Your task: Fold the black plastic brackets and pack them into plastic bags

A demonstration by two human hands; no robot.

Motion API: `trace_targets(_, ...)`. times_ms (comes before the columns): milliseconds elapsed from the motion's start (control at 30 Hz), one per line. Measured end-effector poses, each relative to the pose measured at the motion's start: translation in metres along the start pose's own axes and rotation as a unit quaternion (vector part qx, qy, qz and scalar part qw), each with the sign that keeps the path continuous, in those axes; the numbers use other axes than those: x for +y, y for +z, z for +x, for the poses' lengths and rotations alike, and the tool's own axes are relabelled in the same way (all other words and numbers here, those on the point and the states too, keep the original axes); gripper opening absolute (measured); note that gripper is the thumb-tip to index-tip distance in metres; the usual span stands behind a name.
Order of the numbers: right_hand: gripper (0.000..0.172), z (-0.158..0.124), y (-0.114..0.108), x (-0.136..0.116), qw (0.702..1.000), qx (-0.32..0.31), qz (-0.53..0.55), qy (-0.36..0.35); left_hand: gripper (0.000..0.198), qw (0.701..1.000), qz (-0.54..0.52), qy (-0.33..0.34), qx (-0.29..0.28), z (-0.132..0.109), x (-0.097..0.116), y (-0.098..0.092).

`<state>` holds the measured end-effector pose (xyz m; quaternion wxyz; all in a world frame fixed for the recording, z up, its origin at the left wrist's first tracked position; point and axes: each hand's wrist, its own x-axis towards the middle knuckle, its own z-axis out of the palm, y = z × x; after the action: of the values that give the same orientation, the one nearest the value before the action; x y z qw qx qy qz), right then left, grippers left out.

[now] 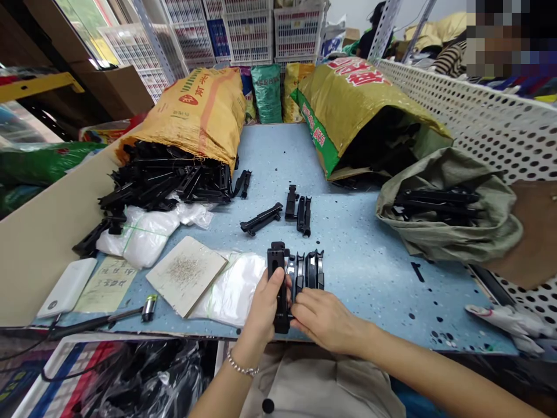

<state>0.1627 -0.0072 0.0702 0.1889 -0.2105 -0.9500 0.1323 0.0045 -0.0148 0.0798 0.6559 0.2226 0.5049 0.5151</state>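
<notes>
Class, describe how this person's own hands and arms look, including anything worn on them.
The left hand and right hand are both bare, without gloves. A silvery bracelet of small beads or links circles the left wrist; the right wrist has none. No sleeve shows on the visible part of either forearm.

White power bank (67, 288) beside yellow handwritten note (105, 284), stacked crates (249, 38) beyond.
</notes>
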Motion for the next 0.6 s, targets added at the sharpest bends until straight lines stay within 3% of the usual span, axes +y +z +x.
trace_targets(67,0.033,-0.001,0.004,-0.004,0.997,0.004,0.074,0.026,0.049,1.000,0.028,0.002,-0.012,-0.004,-0.001,0.001)
trace_targets(133,0.035,-0.001,0.007,-0.009,0.966,-0.014,0.224,0.124,0.047,0.998,0.063,0.026,-0.008,-0.011,0.000,0.002)
trace_targets(200,0.038,0.000,0.010,-0.014,0.876,-0.066,0.402,0.260,0.045,0.988,0.118,0.097,0.018,-0.018,0.003,0.003)
trace_targets(267,0.042,0.002,0.009,-0.014,0.774,-0.139,0.517,0.337,0.046,0.974,0.162,0.157,0.037,-0.022,0.007,0.002)
trace_targets(300,0.043,0.003,0.007,-0.013,0.757,-0.165,0.533,0.341,0.047,0.973,0.162,0.158,0.037,-0.022,0.008,0.001)
trace_targets(333,0.042,0.005,0.003,-0.010,0.774,-0.174,0.514,0.327,0.048,0.980,0.144,0.135,0.031,-0.022,0.008,0.000)
trace_targets(400,0.038,0.008,-0.006,-0.004,0.879,-0.141,0.384,0.243,0.050,0.996,0.075,0.054,0.018,-0.018,0.007,-0.003)
trace_targets(467,0.032,0.012,-0.015,0.001,0.975,-0.082,0.181,0.098,0.050,1.000,0.007,-0.016,0.010,-0.013,0.005,-0.005)
trace_targets(500,0.030,0.013,-0.019,0.003,0.994,-0.062,0.088,0.021,0.050,0.999,-0.016,-0.038,0.010,-0.011,0.005,-0.006)
trace_targets(600,0.028,0.016,-0.023,0.008,0.989,-0.040,-0.066,-0.123,0.052,0.995,-0.052,-0.085,0.018,-0.009,0.002,-0.005)
